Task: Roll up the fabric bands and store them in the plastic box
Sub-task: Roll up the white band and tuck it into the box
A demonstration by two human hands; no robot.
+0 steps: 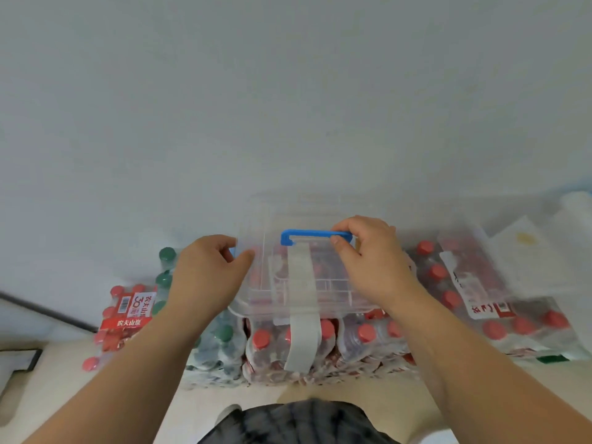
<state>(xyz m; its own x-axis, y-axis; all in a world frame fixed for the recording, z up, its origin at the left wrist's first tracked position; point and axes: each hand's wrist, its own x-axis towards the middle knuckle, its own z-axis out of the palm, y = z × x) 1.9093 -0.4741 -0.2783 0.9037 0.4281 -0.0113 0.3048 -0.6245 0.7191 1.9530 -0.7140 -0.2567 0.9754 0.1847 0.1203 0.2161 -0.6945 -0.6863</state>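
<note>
Dark patterned garment (304,424) nearest; beyond it, shrink-wrapped packs of red-capped bottles (362,341) and green-capped bottles (221,344) on pale floor (64,379); clear plastic box (256,293) sits on top of the packs; pale grey fabric band (302,341), unrolled, runs across box and hangs over its near edge; left hand (208,274) curled, pinching box's left rim; right hand (371,261) gripping right end of blue handle (315,234); white wall (288,91) behind.

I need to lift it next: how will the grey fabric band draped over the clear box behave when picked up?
The fabric band is probably floppy: it bends over the front edge of the plastic box and hangs limp. It is likely light, as it looks thin and flat. It may slide off the smooth plastic if tugged.
</note>
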